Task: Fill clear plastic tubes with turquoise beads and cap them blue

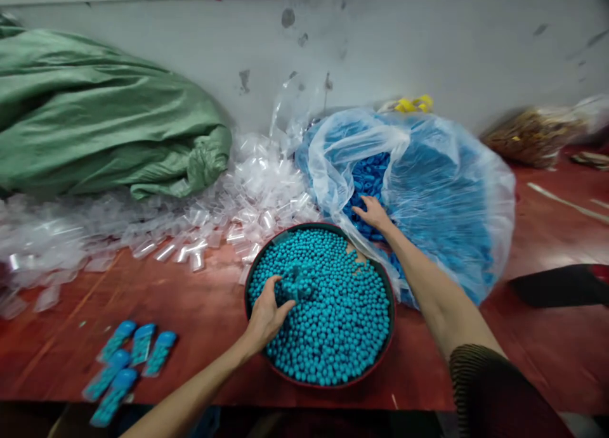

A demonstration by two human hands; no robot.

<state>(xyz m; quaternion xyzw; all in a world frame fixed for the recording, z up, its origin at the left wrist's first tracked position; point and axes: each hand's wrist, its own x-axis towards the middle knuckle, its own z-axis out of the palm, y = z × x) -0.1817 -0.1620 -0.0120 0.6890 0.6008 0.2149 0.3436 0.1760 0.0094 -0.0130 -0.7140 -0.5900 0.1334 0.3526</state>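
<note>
A round tub (391, 327) of small blue balls (333, 324) stands on the red table. My left hand (267, 314) is over its left side, thumb and fingers round a clear container (297, 283) that lies among the balls with some inside. Behind the tub, a translucent bag (438, 191) lies open, full of blue pieces (368, 175). My right hand (373, 213) reaches into the bag's mouth, touching the blue pieces with its fingers apart. No piece can be made out in its grasp. Several filled containers with blue tops (114, 393) lie at the front left.
Many clear empty containers (257, 191) are heaped along the back left, beside a large green sack (104, 121). At the right are a dark flat object (561, 286) and a bag of brownish items (533, 134). A pale wall (428, 45) bounds the red table (204, 336).
</note>
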